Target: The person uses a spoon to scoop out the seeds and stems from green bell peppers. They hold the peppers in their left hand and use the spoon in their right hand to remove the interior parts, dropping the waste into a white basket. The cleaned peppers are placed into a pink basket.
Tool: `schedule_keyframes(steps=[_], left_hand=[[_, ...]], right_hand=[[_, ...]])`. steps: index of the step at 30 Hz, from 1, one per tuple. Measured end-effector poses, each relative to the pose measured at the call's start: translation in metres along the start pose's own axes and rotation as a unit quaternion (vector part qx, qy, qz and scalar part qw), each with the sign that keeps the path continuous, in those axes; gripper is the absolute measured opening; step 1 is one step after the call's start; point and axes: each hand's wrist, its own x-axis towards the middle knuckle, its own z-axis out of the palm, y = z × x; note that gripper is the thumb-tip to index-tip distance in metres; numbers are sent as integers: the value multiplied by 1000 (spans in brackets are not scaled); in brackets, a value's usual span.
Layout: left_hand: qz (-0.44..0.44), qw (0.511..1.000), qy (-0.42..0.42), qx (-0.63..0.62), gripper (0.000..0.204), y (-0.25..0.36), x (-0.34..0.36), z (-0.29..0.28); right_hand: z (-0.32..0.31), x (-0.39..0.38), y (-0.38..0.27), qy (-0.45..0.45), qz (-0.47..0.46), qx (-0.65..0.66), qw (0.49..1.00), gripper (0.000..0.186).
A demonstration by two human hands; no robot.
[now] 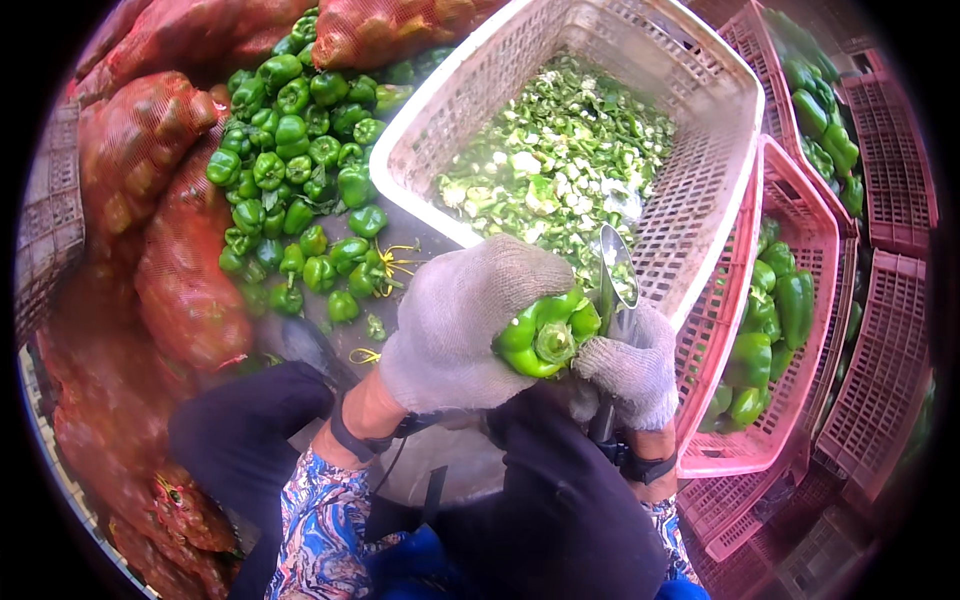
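Note:
In a grey knitted glove, my left hand [455, 325] is closed round a green bell pepper [535, 350], whose stem end faces up and toward my right hand. My right hand [637, 368], gloved the same way, grips a metal coring tool [622, 270] with a long hollow, scoop-like blade pointing away from me. The blade stands just right of the pepper; whether they touch I cannot tell. Beyond both hands sits a large white plastic crate [425, 205] with many cut pepper cores and scraps [565, 140] in it. Part of the tool's handle is hidden by my right fingers.
Whole green peppers [290, 150] lie heaped on the floor at the far left. Red mesh sacks [190, 270] full of produce line the left side. On the right stands a pink crate [745, 455] holding peppers [775, 310], with more pink crates [885, 360] beyond. Yellow ties [395, 265] lie near the heap.

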Motion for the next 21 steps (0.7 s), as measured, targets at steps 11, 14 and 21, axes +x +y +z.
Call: schedule_keyframes(steps=[11, 14, 21], left_hand=[[20, 987, -47, 154, 55, 8, 15, 15], [18, 989, -31, 143, 58, 1, 17, 15], [23, 993, -34, 111, 55, -6, 20, 14]], right_hand=[[-4, -19, 15, 165, -160, 42, 972, 65], [-19, -21, 19, 173, -174, -160, 956, 54], [-25, -41, -40, 66, 38, -524, 848, 36]])
